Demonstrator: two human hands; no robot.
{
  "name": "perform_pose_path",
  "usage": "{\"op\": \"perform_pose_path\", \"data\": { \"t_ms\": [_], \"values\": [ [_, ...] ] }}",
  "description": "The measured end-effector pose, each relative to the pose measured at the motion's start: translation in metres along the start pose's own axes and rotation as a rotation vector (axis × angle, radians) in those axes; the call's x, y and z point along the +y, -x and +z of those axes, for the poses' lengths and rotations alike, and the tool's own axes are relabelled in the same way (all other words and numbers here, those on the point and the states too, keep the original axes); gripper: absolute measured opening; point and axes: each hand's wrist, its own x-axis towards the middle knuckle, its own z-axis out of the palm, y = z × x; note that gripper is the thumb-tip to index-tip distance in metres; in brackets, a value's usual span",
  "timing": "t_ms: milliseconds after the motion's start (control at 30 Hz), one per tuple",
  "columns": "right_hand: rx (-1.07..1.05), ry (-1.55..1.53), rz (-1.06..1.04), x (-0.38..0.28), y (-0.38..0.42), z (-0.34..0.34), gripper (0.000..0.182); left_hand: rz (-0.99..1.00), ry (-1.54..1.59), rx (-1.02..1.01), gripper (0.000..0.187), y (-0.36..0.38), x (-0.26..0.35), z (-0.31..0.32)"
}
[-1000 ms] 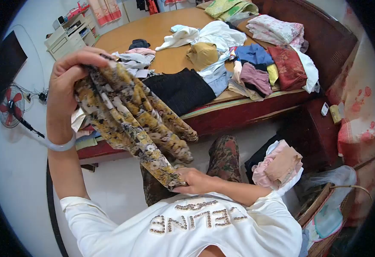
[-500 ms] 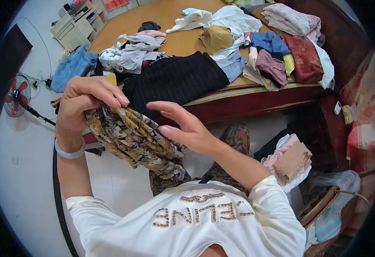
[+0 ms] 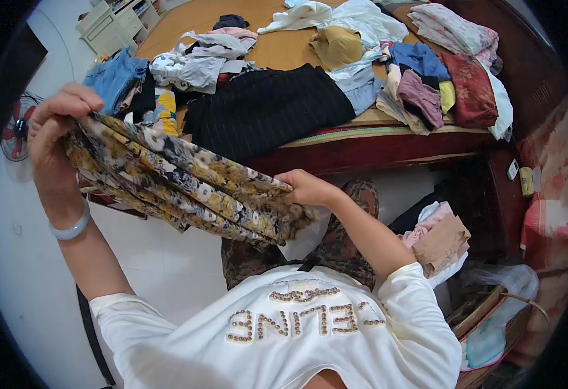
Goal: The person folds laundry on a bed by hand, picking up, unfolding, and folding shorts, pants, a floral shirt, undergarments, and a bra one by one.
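A patterned garment (image 3: pixel 180 178), flowered in yellow, black and white, is stretched in gathered folds between my hands. My left hand (image 3: pixel 63 120), with a pale bangle at the wrist, is closed on its upper left end. At the other end, my right hand (image 3: pixel 306 189) pinches the cloth near its right edge. What kind of garment it is cannot be made out. Just beyond it, a black pinstriped garment (image 3: pixel 267 113) lies spread over the bed's front edge.
Clothes lie on the bed (image 3: pixel 271 48): folded jeans (image 3: pixel 115 78), a mustard cap-like piece (image 3: pixel 337 47) and a red patterned cloth (image 3: pixel 471 91). More folded clothes (image 3: pixel 439 240) sit low on my right, near a basket (image 3: pixel 491 324). A fan (image 3: pixel 19 126) stands at left.
My left hand has moved left and slightly up. My right hand, open beside the cloth before, now grips it. The garment is pulled out wider between them.
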Motion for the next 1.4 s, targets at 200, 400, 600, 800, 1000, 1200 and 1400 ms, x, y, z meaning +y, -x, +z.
{"op": "perform_pose_path", "data": {
  "t_ms": [200,400,600,800,1000,1200,1400],
  "values": [
    [0.379,0.583,0.073,0.049,0.000,-0.006,0.032,-0.038,-0.163,-0.048,0.027,-0.006,0.009,-0.033],
    [0.827,-0.216,0.136,0.057,-0.005,-0.009,0.034,-0.233,-0.187,0.113,0.029,-0.005,0.001,-0.039],
    [0.922,0.065,-0.202,0.108,-0.017,0.045,0.038,-0.271,-0.141,0.133,0.030,-0.006,-0.008,-0.040],
    [0.752,0.352,-0.140,0.115,-0.006,0.069,0.037,-0.318,-0.211,0.077,0.032,-0.007,-0.016,-0.035],
    [0.593,0.468,-0.182,0.115,0.006,0.123,0.043,-0.313,-0.204,0.102,0.032,0.002,-0.026,-0.029],
    [0.463,0.476,-0.146,0.142,-0.005,0.142,0.031,-0.381,-0.171,0.104,0.031,0.008,-0.032,-0.023],
    [0.826,-0.191,-0.032,0.095,0.016,0.024,0.020,-0.429,-0.254,0.236,0.030,0.026,-0.038,-0.083]
  ]
}}
